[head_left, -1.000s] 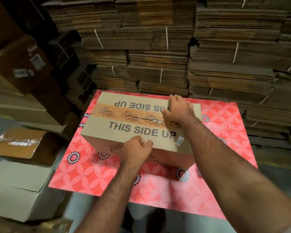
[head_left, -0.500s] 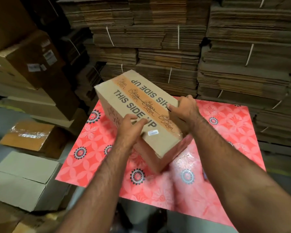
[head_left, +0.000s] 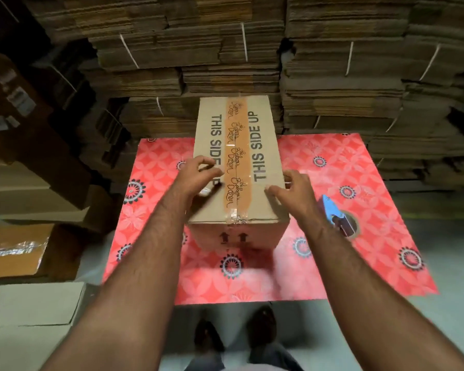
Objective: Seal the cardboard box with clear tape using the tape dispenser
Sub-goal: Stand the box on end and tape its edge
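Observation:
The cardboard box (head_left: 263,129), printed "THIS SIDE UP", lies on the red patterned tabletop (head_left: 364,178) with its long side pointing away from me. A brown printed tape strip (head_left: 235,156) runs along its top seam, with crumpled clear tape at the near end. My left hand (head_left: 196,175) rests on the box's near left top edge, fingers curled onto it. My right hand (head_left: 295,191) holds the near right edge, thumb on top and fingers spread. The blue tape dispenser (head_left: 335,215) lies on the table just right of my right wrist, partly hidden by it.
Strapped stacks of flattened cardboard (head_left: 332,76) form a wall right behind the table. Several boxes are piled at the left (head_left: 32,116), and more lie on the floor (head_left: 19,253). My shoes (head_left: 263,325) show below the table's near edge.
The box lay crosswise, was lifted and swung around, and now sits lengthwise. My hands moved from its top to its near side edges. The tape dispenser has come into view.

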A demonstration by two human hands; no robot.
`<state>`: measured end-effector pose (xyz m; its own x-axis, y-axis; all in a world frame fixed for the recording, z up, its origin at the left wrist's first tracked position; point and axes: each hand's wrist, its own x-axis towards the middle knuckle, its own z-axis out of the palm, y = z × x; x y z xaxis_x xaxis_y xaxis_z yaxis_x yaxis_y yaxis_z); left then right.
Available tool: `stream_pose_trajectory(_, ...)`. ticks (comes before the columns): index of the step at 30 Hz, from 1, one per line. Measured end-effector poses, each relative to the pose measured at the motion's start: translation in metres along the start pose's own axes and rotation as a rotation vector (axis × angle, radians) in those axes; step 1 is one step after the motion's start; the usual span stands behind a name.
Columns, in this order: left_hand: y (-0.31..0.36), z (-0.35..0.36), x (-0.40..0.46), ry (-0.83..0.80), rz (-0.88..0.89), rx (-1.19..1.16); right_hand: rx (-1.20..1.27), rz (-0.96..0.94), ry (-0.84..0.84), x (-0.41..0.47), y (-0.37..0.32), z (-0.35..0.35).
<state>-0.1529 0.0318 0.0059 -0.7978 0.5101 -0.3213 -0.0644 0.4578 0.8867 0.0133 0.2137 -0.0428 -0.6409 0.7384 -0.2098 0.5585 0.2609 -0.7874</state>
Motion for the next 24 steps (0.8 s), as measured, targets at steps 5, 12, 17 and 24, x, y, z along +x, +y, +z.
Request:
stream_pose_trajectory(5,-0.031,-0.005,-0.012,-0.014,0.116,0.209,-0.002,-0.104,0.036,-0.047,0.004,0.019)
stream_pose_trajectory(12,-0.056,-0.007,-0.038,-0.007,0.172,0.381,-0.101,-0.087,0.031,-0.066,0.002,0.029)
stream_pose_trajectory(17,-0.064,-0.005,-0.056,-0.008,0.173,0.359,-0.131,-0.108,0.017,-0.076,0.008,0.027)
stream_pose_trajectory(24,-0.055,0.003,-0.062,0.027,0.083,0.316,-0.144,-0.169,-0.116,-0.06,0.023,0.014)
